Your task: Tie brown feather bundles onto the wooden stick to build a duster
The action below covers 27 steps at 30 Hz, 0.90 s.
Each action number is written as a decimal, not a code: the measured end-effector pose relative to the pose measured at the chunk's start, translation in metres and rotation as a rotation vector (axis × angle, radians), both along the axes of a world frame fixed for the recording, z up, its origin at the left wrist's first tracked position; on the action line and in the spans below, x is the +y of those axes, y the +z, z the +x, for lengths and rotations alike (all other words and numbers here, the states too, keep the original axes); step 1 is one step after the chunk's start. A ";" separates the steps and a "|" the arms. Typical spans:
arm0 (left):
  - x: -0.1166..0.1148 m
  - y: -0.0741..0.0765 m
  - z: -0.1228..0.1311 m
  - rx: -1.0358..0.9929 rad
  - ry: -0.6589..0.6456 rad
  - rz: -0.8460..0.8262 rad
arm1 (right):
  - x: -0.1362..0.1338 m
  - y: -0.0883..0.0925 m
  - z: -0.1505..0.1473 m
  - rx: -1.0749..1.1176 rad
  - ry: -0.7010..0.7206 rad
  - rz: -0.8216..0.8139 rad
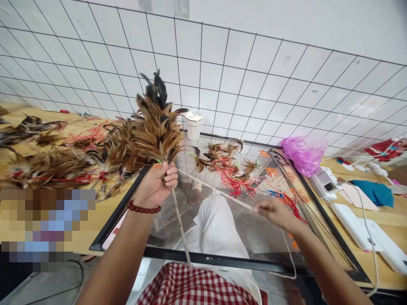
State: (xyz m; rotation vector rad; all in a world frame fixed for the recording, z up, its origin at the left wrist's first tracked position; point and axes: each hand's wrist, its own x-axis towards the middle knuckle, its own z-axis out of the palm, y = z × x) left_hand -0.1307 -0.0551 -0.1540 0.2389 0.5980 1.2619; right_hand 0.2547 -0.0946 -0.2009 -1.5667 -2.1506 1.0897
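My left hand (163,180) is wrapped round the thin stick (179,220) of a feather duster (160,131), just below its brown and black feathers. The duster leans upright, and the stick's lower end reaches the red checked cloth (190,288) at my lap. From the base of the feathers a whitish cord (219,192) runs right, pulled straight. My right hand (270,212) pinches that cord, and its loose end hangs down over the glass front edge. A bead bracelet (144,207) is on my left wrist.
Brown feather bundles (57,165) lie left on the wood. On the black-framed glass top are red strings (235,178), loose feathers (222,152) and a white cup (193,125). A purple plastic bag (303,152) and white devices (369,237) sit right. A wire grid (229,72) stands behind.
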 end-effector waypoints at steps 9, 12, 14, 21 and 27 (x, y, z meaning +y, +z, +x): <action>0.024 -0.035 0.018 -0.122 -0.031 -0.152 | 0.136 0.053 -0.153 -0.388 0.017 0.500; 0.028 -0.038 0.019 -0.146 -0.027 -0.150 | 0.177 0.023 -0.213 -0.487 -0.057 0.467; 0.033 -0.038 0.018 -0.152 -0.017 -0.131 | 0.190 0.005 -0.233 -0.494 -0.055 0.428; 0.064 -0.032 0.025 -0.141 -0.030 -0.070 | 0.188 0.035 -0.174 -0.291 0.010 0.445; 0.089 -0.028 0.067 0.023 -0.127 -0.037 | 0.147 0.100 -0.117 0.088 0.503 0.566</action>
